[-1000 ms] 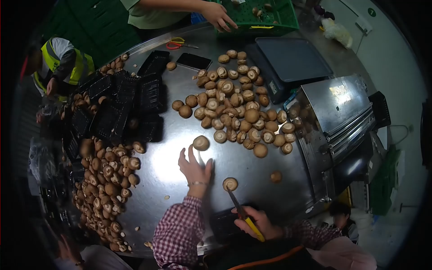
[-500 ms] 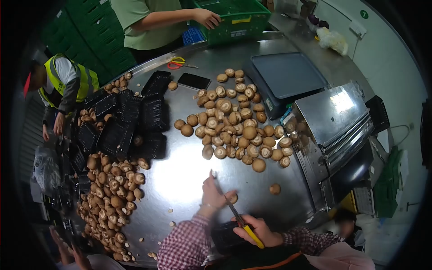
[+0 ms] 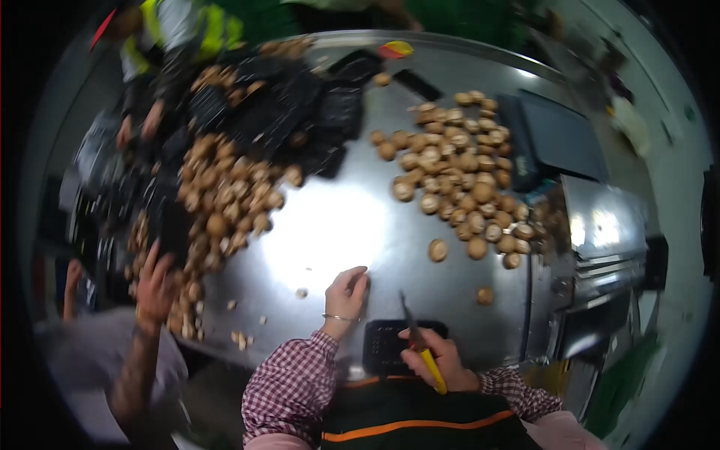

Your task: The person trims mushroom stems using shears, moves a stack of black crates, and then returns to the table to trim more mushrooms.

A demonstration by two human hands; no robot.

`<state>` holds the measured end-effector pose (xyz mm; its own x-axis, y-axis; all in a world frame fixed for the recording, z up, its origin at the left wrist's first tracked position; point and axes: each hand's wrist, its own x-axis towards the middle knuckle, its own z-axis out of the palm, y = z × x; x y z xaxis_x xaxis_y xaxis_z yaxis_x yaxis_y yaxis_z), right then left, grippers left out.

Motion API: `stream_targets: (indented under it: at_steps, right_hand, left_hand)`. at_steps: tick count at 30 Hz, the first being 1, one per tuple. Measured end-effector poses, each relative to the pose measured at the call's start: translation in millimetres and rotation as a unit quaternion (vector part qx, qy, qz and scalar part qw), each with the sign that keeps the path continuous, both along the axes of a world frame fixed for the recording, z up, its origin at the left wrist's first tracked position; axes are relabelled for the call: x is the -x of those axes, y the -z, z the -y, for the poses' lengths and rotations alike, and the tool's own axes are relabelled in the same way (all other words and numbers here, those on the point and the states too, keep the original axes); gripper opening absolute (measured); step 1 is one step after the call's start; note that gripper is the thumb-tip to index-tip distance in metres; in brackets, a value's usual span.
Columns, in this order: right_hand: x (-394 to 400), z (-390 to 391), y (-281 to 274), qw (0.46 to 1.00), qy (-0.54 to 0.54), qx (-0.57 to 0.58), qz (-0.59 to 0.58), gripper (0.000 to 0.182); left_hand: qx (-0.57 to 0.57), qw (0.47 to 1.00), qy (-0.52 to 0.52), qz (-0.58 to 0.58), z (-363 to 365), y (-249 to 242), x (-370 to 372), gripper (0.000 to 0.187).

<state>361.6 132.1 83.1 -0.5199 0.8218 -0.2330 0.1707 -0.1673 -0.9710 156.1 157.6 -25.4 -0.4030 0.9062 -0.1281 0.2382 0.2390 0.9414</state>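
Note:
My right hand (image 3: pixel 444 361) is closed around the yellow and red handles of a pair of scissors (image 3: pixel 427 361), their blades pointing up and away from me. Under and beside it, at the table's near edge, lies a black plastic tray (image 3: pixel 379 349). Over the bare metal, left of the blades, is my left hand (image 3: pixel 346 296), fingers slightly bent, thumb a little apart and nothing visible in it. A single brown mushroom (image 3: pixel 485 296) lies to the right. Farther out spreads a pile of mushrooms (image 3: pixel 450 161), with one mushroom (image 3: pixel 437 250) apart at its near side.
Black trays (image 3: pixel 337 109) and a second mushroom heap (image 3: pixel 225 187) cover the left side. A co-worker's hand (image 3: pixel 156 289) touches a black tray there; another person in a yellow vest (image 3: pixel 217 30) stands beyond. A grey scale (image 3: pixel 562 135) and metal machine (image 3: pixel 600 214) stand right.
The view has shifted, so the table appears higher. The mushroom beside my left hand is gone from there; one now lies near the pile. A co-worker's hand has reached in at left.

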Motion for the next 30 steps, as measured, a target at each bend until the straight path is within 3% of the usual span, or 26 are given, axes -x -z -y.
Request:
stream_targets:
  at_steps: [5,9,11,13,16,19,21,23,24,27,30]
  right_hand:
    - [17,9,4,0.994,-0.089,0.06,0.019,0.034]
    - [38,15,2,0.981,-0.164,0.1,-0.011,0.033]
    - [49,18,-5,0.98,-0.174,0.1,-0.002,0.034]
    - [56,24,-6,0.981,-0.189,0.042,0.027,0.034]
    - [62,29,-4,0.985,-0.167,0.024,0.03,0.035]
    - [66,27,-7,0.991,-0.121,0.014,0.045,0.035]
    - [64,21,-8,0.994,-0.088,0.043,0.055,0.035]
    - [64,16,-2,0.995,-0.07,0.045,0.059,0.035]
    - [64,15,-2,0.995,-0.064,0.051,0.065,0.035]
    - [71,15,2,0.995,-0.06,0.049,0.066,0.035]
    - [78,21,-9,0.992,-0.085,0.047,0.078,0.035]
  left_hand:
    - [0.052,0.982,-0.179,0.031,122,3,32,0.018]
    - [0.167,0.952,-0.256,0.029,155,-6,87,0.025]
    - [0.069,0.957,-0.205,-0.196,141,-7,116,0.033]
    - [0.04,0.926,-0.163,-0.339,111,0,144,0.053]
    - [0.062,0.909,-0.053,-0.408,50,9,176,0.07]
    - [0.165,0.899,0.103,-0.392,16,26,176,0.052]
    - [0.093,0.917,0.078,-0.381,9,35,174,0.029]
    - [0.058,0.935,0.017,-0.35,8,45,175,0.021]
    - [-0.025,0.935,-0.021,-0.354,6,46,172,0.018]
    - [-0.09,0.949,-0.021,-0.301,-8,34,150,0.029]
    - [-0.049,0.949,0.106,-0.293,-41,20,120,0.067]
